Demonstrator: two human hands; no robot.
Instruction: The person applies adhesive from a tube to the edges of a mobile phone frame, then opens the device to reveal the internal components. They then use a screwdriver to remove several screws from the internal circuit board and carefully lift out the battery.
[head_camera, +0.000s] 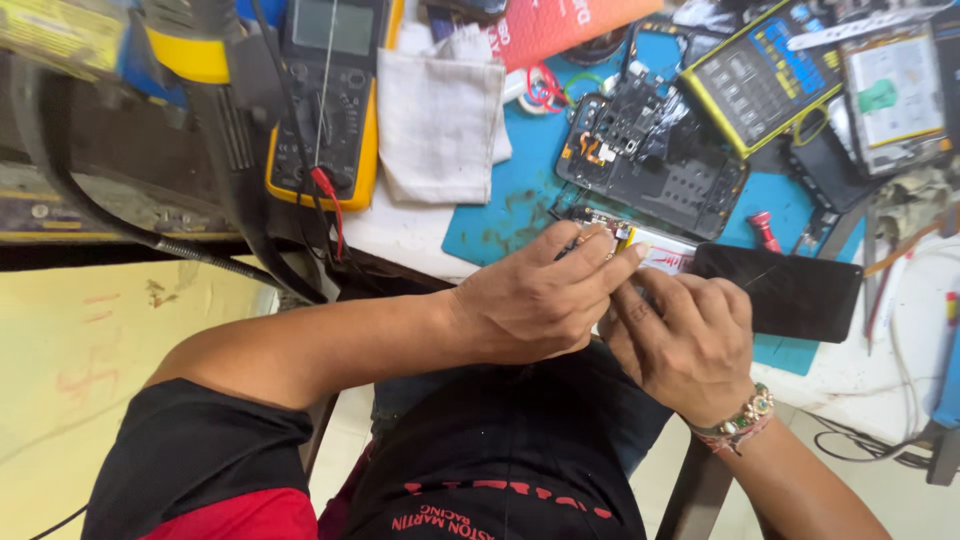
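My left hand (540, 300) reaches in from the left, its fingers pinched on a thin dark tool whose tip rests on a small phone part (655, 250) with a white and yellow top. My right hand (685, 340), with a beaded bracelet at the wrist, lies just under it and grips that part from below at the table's front edge. The hands touch each other. Most of the part is hidden by my fingers. An opened phone frame (650, 150) with bare boards lies on the blue mat (510, 200) beyond the hands.
A black phone screen (780, 290) lies just right of my hands, a red-handled screwdriver (765, 230) behind it. A yellow multimeter (325, 100) with leads and a white cloth (440, 110) sit at back left. A yellow-edged device (760, 70) and loose parts crowd the back right.
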